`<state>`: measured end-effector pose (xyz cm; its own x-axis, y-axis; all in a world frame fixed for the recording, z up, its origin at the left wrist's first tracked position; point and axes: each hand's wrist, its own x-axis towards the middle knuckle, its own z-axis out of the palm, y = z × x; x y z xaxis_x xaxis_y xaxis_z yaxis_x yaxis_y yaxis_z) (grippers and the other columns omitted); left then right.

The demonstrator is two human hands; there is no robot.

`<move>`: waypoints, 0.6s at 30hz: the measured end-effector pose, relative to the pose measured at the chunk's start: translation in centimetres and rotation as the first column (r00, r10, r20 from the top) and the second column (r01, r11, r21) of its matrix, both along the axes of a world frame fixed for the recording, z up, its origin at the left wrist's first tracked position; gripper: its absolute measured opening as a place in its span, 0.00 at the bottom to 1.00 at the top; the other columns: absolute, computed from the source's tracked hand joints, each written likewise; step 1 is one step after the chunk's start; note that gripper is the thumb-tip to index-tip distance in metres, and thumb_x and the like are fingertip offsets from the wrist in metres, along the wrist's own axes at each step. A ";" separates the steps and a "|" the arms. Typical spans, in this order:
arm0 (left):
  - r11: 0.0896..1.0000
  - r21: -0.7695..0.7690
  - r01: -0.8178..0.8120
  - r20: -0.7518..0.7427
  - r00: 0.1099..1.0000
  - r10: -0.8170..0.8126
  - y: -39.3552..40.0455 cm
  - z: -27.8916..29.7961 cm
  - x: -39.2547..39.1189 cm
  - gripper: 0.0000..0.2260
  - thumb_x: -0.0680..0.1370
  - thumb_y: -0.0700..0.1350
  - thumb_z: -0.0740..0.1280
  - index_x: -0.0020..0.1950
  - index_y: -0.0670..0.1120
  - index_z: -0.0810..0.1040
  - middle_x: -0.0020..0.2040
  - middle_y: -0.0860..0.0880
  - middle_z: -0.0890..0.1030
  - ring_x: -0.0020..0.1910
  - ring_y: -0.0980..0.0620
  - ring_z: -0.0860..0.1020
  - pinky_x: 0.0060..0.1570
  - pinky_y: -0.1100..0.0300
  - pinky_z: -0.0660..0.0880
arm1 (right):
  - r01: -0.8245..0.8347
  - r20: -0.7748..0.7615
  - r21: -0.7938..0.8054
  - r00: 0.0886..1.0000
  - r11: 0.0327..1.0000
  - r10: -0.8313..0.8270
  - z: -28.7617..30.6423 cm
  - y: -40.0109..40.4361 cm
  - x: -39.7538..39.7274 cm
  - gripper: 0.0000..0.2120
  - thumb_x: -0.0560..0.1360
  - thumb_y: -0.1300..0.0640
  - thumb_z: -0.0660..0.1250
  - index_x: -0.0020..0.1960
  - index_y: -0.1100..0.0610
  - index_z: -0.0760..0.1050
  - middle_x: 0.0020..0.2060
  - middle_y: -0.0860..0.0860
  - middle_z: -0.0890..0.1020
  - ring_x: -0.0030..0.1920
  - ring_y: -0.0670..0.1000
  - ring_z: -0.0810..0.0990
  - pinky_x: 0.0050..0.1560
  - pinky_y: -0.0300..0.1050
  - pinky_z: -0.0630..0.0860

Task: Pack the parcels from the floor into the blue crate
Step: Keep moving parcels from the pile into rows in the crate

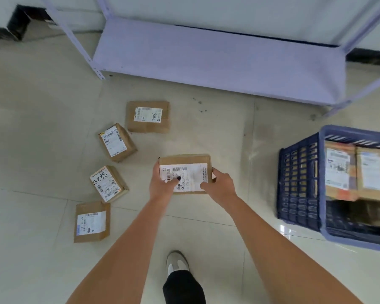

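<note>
Pale tiled floor [42,132] with a few dark specks near the shelf, lilac metal shelving unit [217,60] set against a white wall [228,12], dark baseboard [369,54] seen along it, grey-and-white shoe [177,261] below a black trouser leg [183,288]

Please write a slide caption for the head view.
Both hands hold a labelled brown cardboard parcel near the blue plastic crate.

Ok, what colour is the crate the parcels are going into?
The crate is dark blue with a lighter blue rim, a slotted lattice wall; seen best in the head view.
</note>
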<state>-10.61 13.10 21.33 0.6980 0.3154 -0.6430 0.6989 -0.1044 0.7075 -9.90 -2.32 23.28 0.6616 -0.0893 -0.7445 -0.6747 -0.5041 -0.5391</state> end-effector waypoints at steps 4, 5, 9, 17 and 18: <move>0.994 0.001 0.113 0.086 0.990 -0.113 -6.6 4.5 1.6 0.34 0.70 0.34 0.71 0.73 0.52 0.62 0.58 0.47 0.79 0.54 0.50 0.77 0.56 0.57 0.74 | 0.149 0.104 0.015 0.983 0.989 -0.150 4.1 -7.2 0.0 0.26 0.70 0.59 0.65 0.68 0.52 0.71 0.58 0.56 0.74 0.43 0.50 0.76 0.39 0.39 0.73; 0.991 -0.004 0.137 0.100 0.986 -0.136 -8.7 5.4 1.8 0.34 0.70 0.34 0.71 0.73 0.52 0.63 0.58 0.46 0.80 0.54 0.51 0.77 0.55 0.57 0.74 | 0.181 0.129 0.022 0.975 0.983 -0.182 5.1 -9.4 -0.2 0.26 0.70 0.60 0.65 0.69 0.53 0.69 0.59 0.55 0.74 0.45 0.50 0.77 0.43 0.41 0.74; 0.980 -0.038 0.194 0.110 0.976 -0.188 -18.7 8.1 1.7 0.33 0.71 0.36 0.71 0.72 0.54 0.63 0.56 0.48 0.79 0.58 0.47 0.77 0.59 0.46 0.75 | 0.224 0.235 0.080 0.943 0.971 -0.236 8.2 -19.3 -1.3 0.23 0.71 0.62 0.65 0.66 0.53 0.70 0.58 0.52 0.78 0.48 0.48 0.77 0.41 0.30 0.75; 0.952 -0.032 0.303 0.142 0.945 -0.296 -40.0 10.2 -2.3 0.28 0.73 0.36 0.69 0.71 0.50 0.64 0.62 0.46 0.77 0.57 0.50 0.77 0.52 0.56 0.77 | 0.293 0.247 0.034 0.924 0.956 -0.292 10.0 -41.1 -6.1 0.25 0.73 0.54 0.69 0.69 0.53 0.68 0.61 0.50 0.78 0.58 0.50 0.77 0.56 0.44 0.76; 0.949 -0.037 0.312 0.133 0.943 -0.305 -42.2 10.2 -2.9 0.28 0.74 0.36 0.69 0.71 0.50 0.65 0.63 0.46 0.77 0.58 0.49 0.77 0.50 0.57 0.78 | 0.302 0.225 0.037 0.926 0.953 -0.303 10.0 -43.5 -6.7 0.26 0.73 0.54 0.70 0.69 0.54 0.68 0.61 0.50 0.78 0.58 0.51 0.77 0.57 0.45 0.76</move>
